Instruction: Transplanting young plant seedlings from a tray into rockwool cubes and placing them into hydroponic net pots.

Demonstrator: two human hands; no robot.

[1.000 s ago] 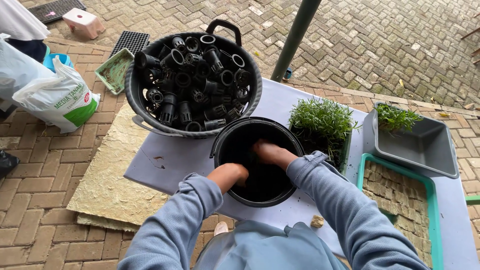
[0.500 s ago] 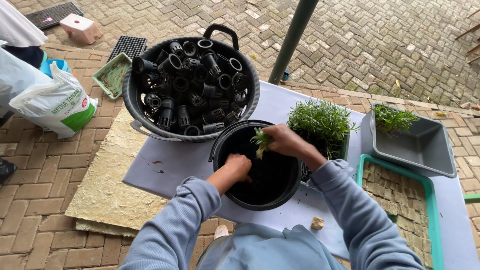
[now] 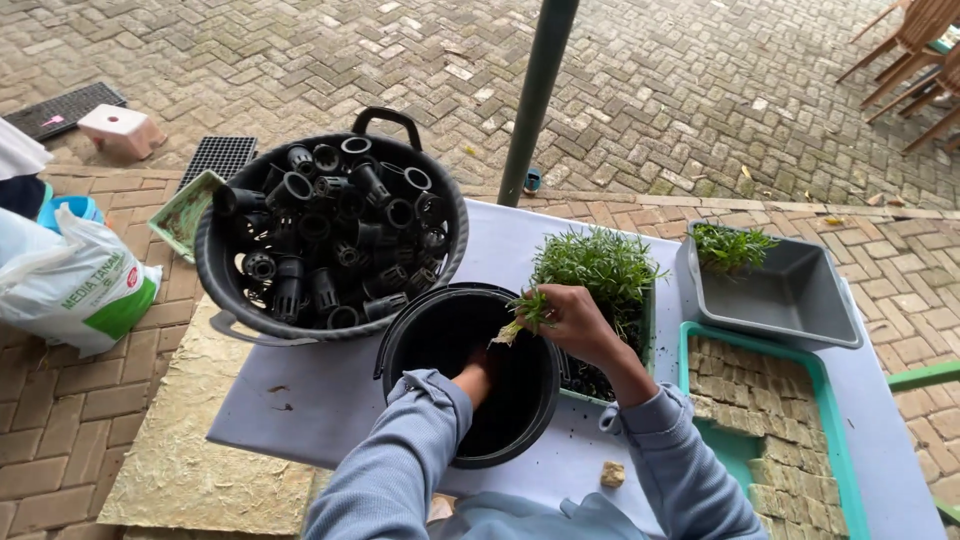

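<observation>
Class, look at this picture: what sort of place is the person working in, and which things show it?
Probably an outdoor potting spot in a garden or nursery: herringbone brick paving, a tray of green seedlings, and a big tub of small black pots.

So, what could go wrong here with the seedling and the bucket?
The right hand pinches a thin seedling over the bucket; a tight grip might crush its stem. The left hand is deep in the bucket, which stands near the table edge, so pushing might tip it off.

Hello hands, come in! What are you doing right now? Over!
Left hand down inside round black plastic bucket. Right hand pinching small green seedling above its rim. Nothing in the way.
</observation>
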